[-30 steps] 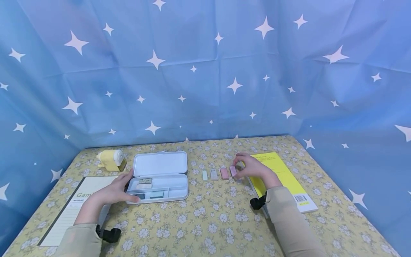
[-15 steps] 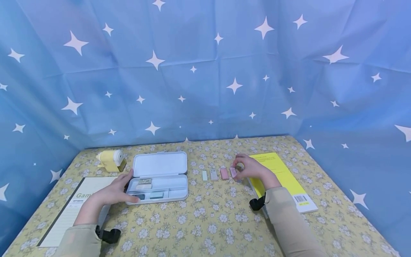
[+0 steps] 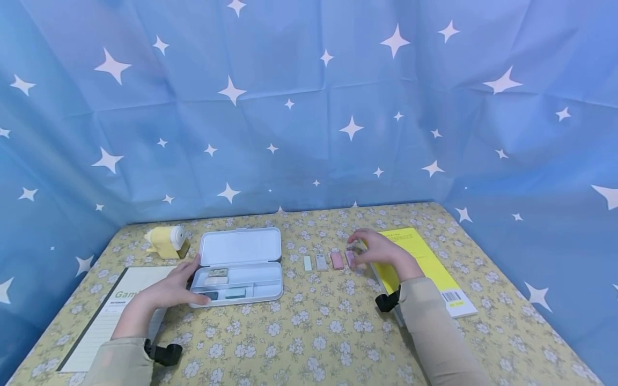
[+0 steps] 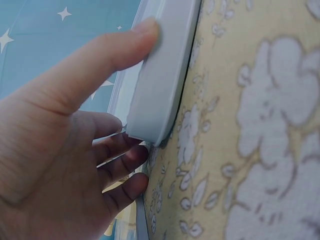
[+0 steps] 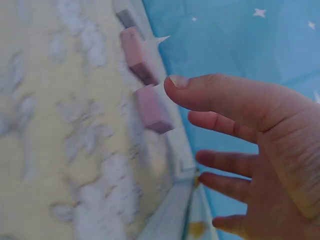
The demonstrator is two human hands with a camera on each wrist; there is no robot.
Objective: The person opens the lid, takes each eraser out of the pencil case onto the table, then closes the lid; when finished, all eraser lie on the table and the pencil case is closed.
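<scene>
Head view shows a table under a yellow floral cloth, walled round by a blue star-printed backdrop. At the far left stands a yellow pencil sharpener; nearer, at the left edge, lies a lined notepad. A yellow booklet with a barcode lies to the right, its near left corner under the right forearm.

Between them sits a white pencil case, lid laid back flat, with a few small erasers in its tray compartments. The left hand holds the case's left end: in the left wrist view the thumb presses along the case's rounded front wall while the fingers curl round its corner.

Right of the case, four small erasers lie side by side in a row on the cloth, none touching: a pale green eraser, a grey eraser, a pink eraser and a second pink eraser at the right end. That last one is a short rectangular block, pale pink, lying flat.

The right hand hovers just over the second pink eraser, fingers loosely spread and gently bent, thumb extended toward it; the right wrist view shows a gap between thumb tip and eraser, so the hand holds nothing. The booklet's edge lies close beside it.
</scene>
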